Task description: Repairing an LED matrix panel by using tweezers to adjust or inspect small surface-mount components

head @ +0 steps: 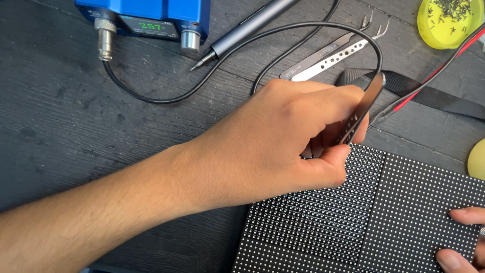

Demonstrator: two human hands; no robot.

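Over the LED matrix panel (404, 212), left hand (283, 136) pinched steel tweezers (362, 108); right hand (462, 237) fingertips pressed the panel's edge

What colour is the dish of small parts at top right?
Yellow dish, holding tiny dark parts; the head view shows it.

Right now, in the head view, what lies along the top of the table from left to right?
Blue box with a screen → grey pen-shaped tool → two spare tweezers → yellow dish of small parts.
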